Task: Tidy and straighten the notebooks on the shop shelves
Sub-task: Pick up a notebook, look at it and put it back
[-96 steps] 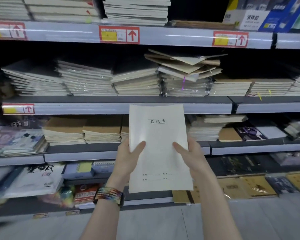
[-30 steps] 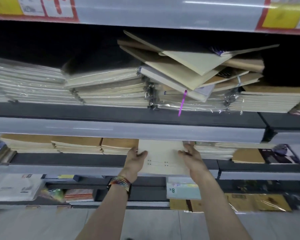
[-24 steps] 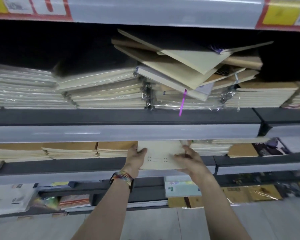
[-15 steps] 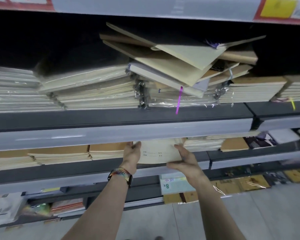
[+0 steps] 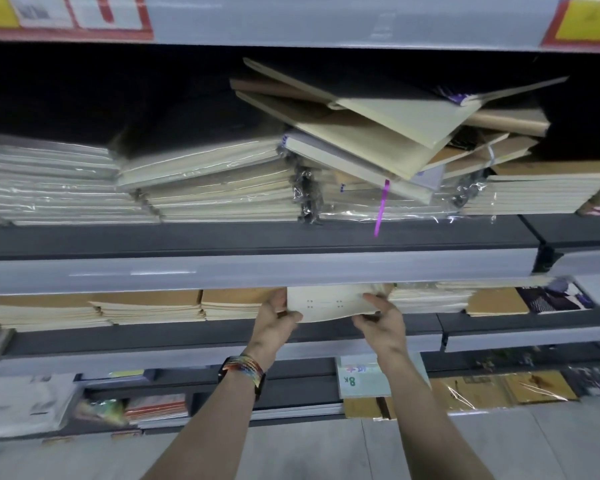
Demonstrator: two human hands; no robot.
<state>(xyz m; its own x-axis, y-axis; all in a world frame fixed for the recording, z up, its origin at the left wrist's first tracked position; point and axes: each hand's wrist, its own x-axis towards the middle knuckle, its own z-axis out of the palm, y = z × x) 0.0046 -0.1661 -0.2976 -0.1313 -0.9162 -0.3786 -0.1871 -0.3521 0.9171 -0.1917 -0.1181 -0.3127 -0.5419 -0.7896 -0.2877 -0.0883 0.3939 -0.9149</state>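
A cream notebook (image 5: 329,303) lies mostly pushed onto the second shelf down, its near edge sticking out over the shelf front. My left hand (image 5: 274,323) grips its left edge, thumb on top. At its right corner my right hand (image 5: 381,315) holds it, thumb on the cover. Brown-covered notebook stacks (image 5: 146,303) sit left of it and pale stacks (image 5: 426,299) to its right. On the shelf above, a messy pile of tilted cream and brown notebooks (image 5: 378,133) lies askew on wrapped bundles.
The grey shelf lip (image 5: 222,271) hangs just above the held notebook. Plastic-wrapped bundles (image 5: 205,181) fill the upper shelf's left. A purple ribbon (image 5: 381,209) dangles over that shelf's edge. Lower shelves carry kraft pads (image 5: 499,389) and an "8K" pad (image 5: 357,379). Floor tiles lie below.
The notebook went from upright in front of me to flat and far into the shelf. Over the last second both hands slid it deeper; the view drifted slightly.
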